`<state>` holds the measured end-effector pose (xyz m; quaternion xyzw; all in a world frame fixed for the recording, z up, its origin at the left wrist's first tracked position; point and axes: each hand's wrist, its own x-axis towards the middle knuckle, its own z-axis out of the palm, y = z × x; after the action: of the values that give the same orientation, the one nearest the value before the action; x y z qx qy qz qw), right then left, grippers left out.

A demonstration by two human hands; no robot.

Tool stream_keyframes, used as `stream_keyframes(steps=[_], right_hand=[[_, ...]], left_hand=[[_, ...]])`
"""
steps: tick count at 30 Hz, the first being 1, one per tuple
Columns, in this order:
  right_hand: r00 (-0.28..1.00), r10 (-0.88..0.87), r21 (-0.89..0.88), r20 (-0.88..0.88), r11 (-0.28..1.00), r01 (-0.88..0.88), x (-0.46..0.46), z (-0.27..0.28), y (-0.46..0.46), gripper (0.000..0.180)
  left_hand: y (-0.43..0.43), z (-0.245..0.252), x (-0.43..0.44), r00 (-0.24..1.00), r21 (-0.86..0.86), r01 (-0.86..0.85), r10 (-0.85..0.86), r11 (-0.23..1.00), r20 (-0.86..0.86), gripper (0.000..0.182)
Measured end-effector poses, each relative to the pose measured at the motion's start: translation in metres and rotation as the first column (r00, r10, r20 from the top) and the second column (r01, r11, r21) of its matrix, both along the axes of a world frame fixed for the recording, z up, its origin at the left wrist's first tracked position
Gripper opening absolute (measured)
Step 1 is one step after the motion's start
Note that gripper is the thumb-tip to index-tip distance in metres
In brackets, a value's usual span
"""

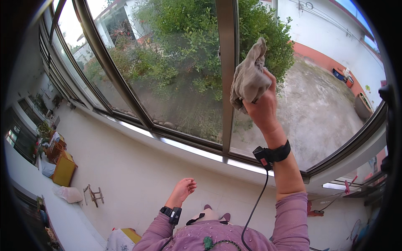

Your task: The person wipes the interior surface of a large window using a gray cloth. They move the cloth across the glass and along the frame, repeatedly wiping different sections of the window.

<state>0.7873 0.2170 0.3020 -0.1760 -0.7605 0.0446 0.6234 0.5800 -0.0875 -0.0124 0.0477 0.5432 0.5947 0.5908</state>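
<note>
A crumpled grey-beige cloth is bunched in my right hand, which is raised in front of the right pane of a large framed window. The cloth lies over or just beside the brown metal upright between two panes; whether it touches the glass cannot be told. One corner of the cloth sticks up above my fingers. My left hand hangs low in front of my body, its fingers loosely curled, holding nothing. Both wrists wear black straps with small devices.
A windowsill runs below the panes. A black cable hangs from my right wrist device. On the floor at left are a small wooden stool, a white bag and a yellow-sided cabinet. A red-handled tool is at right.
</note>
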Motion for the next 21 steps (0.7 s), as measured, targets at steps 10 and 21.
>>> stream_keyframes(steps=[10, 21], right_hand=[[0.926, -0.274, 0.212, 0.259, 0.952, 0.222, -0.047, -0.042, 0.034, 0.052], [0.880, -0.449, 0.506, -0.155, 0.729, 0.461, -0.088, 0.188, 0.113, 0.057]], left_hand=[[0.028, 0.013, -0.051, 0.995, 0.209, -0.087, 0.074, 0.974, 0.071, 0.016], [0.049, 0.062, -0.174, 0.986, 0.307, -0.167, 0.161, 0.937, 0.045, 0.014]])
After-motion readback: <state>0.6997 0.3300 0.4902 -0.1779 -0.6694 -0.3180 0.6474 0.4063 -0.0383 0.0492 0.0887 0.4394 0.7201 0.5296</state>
